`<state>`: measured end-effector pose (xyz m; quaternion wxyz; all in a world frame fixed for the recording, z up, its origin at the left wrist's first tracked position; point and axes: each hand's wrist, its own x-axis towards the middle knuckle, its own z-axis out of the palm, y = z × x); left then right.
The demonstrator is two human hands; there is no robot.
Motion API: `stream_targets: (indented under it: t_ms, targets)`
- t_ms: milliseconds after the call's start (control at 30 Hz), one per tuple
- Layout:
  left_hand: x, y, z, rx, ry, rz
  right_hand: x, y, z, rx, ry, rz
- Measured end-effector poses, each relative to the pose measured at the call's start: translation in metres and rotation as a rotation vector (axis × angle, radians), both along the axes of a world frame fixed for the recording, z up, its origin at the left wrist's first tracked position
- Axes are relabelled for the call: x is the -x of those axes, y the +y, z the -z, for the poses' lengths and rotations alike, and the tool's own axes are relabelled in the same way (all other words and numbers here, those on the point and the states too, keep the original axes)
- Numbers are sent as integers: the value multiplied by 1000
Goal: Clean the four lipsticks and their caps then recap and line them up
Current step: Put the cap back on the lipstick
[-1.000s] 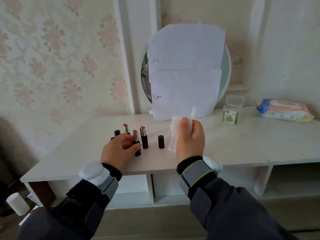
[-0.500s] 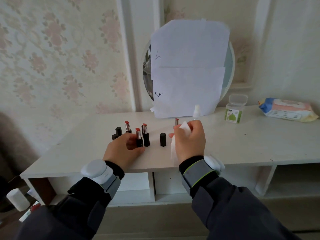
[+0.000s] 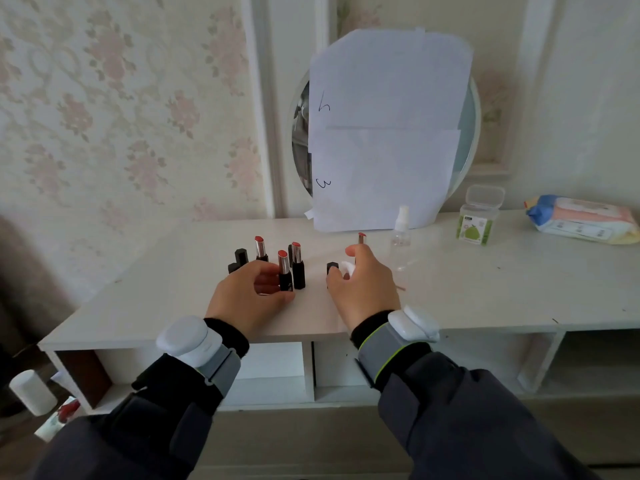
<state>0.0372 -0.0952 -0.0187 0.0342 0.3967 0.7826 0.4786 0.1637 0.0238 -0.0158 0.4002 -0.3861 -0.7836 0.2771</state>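
On desk (image 3: pixel 485 289): left hand (image 3: pixel 247 299) fingers grip lipstick (image 3: pixel 284 271); right hand (image 3: pixel 363 289) fingers clutch wipe (image 3: pixel 347 266).

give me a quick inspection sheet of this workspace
surface: white table, open shelves below.
job's things: four uncapped lipsticks stand upright: front one, one beside it, rear one, a fourth behind the right hand. Black caps at left, another cap by the right fingers.
clutter: clear spray bottle, small lidded box, wipes pack.
hands: left hand grips the front lipstick; right hand holds a crumpled white wipe.
cables: nothing seen.
surroundings: floral wallpaper; round mirror covered with paper sheets.
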Motion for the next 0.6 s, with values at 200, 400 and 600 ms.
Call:
stream_targets:
  t_ms: [200, 400, 600]
  targets:
    - [2, -2, 1, -56, -26, 16, 6, 3, 2, -39, -145, 18]
    - [-1, -6, 2, -101, 6, -1, 7, 5, 3, -43, -204, 19]
    - [-3, -9, 1, -190, 13, -20, 6, 5, 3, -43, -204, -6]
